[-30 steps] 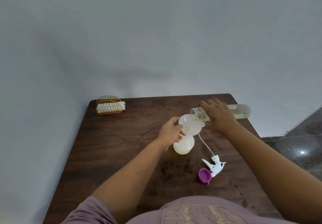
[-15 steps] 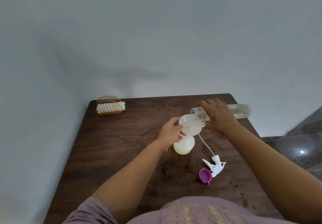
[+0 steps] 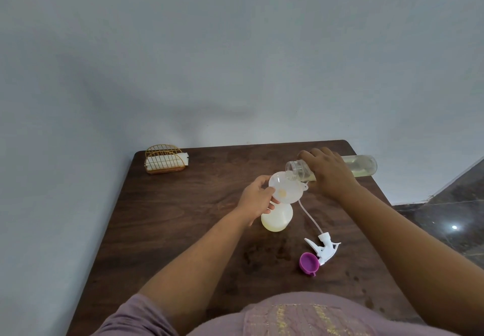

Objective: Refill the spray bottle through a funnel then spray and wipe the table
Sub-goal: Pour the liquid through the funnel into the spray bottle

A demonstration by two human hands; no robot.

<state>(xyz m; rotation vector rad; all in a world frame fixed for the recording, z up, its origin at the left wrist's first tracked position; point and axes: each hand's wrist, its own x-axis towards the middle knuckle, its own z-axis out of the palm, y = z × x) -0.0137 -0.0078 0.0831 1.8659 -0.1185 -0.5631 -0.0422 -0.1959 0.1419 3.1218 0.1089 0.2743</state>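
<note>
Pouring is the step in hand, so I should keep the tilt shallow and the flow thin. The squat translucent plastic spray bottle (image 3: 277,217) stands near the middle of the dark wooden table (image 3: 183,218), a pale yellow pool in its base, with the wide translucent white funnel (image 3: 285,187) seated in its neck. My left hand (image 3: 256,199) holds the funnel's left rim, fingers curled round its edge, to stop it tipping. My right hand (image 3: 330,172) grips the long clear refill bottle (image 3: 362,165) lying almost level, fingers wrapped over its middle, its open mouth just over the funnel's far right rim. I judge the mouth should stay inside the rim, and I should pause if liquid gathers in the cone.

Counting outward: one spray bottle, one funnel, one refill bottle. Nearer and to the right lies one white trigger sprayer head with its thin dip tube (image 3: 323,248), touching one small purple plastic cap (image 3: 309,262). At the far left corner stands one gold wire napkin holder (image 3: 164,159) with white napkins.
</note>
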